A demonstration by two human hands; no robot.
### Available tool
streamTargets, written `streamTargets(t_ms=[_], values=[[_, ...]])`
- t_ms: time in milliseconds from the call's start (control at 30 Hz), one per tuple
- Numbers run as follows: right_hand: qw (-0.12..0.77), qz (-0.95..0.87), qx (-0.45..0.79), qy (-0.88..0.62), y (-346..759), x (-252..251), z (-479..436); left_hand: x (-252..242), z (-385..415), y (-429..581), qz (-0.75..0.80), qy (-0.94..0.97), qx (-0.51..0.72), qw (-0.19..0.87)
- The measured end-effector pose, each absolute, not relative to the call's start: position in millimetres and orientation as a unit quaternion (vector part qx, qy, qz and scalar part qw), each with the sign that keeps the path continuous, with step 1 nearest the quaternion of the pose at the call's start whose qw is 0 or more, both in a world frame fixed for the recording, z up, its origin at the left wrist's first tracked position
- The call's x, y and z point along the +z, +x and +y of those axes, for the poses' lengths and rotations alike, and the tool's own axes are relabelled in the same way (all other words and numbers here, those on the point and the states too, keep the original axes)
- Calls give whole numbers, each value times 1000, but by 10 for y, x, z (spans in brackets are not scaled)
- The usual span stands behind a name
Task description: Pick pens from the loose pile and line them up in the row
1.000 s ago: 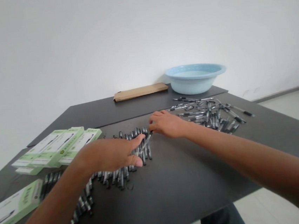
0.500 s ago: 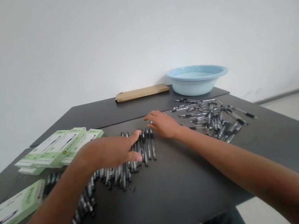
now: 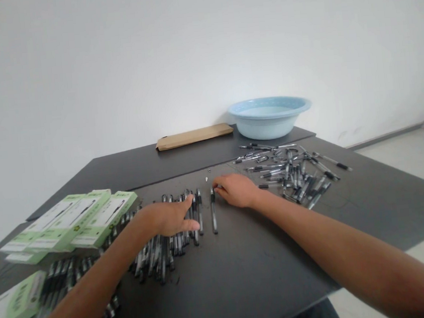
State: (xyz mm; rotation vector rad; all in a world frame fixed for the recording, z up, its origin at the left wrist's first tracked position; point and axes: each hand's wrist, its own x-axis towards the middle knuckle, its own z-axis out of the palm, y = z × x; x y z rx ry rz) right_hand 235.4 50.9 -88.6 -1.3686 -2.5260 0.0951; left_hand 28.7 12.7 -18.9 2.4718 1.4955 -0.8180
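My left hand [image 3: 172,218] rests over a packed row of clear pens [image 3: 157,256] with black grips, thumb and forefinger spread apart, its other fingers out of sight. Just past its fingertips lies one more pen [image 3: 200,212], in line with the row. To the right, a single pen [image 3: 214,214] stands off from the others, pointing away from me. My right hand [image 3: 235,189] has its fingers curled in at that pen's far end, closed on it as far as I can see.
A loose heap of pens [image 3: 295,168] spreads at the right. Green-and-white boxes [image 3: 86,216] are piled at the left, with another box [image 3: 20,307] nearer me. A blue basin [image 3: 269,126] and a flat cardboard piece [image 3: 195,136] sit at the back. Two tiny shiny bits [image 3: 207,179] lie beyond the single pen.
My right hand has come nearer and its fingers have curled in. One pen now lies apart from the row at that hand. My left hand stays over the row; the view has shifted slightly.
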Motion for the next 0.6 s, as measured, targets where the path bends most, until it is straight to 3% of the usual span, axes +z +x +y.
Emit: streamTargets(t_ms=[200, 600], values=[[81, -872, 44, -482, 2219, -951, 423, -280, 167, 328, 503, 806, -296, 102], [150, -901, 94, -396, 1984, -1044, 353, -309, 80, 445, 508, 803, -306, 67]])
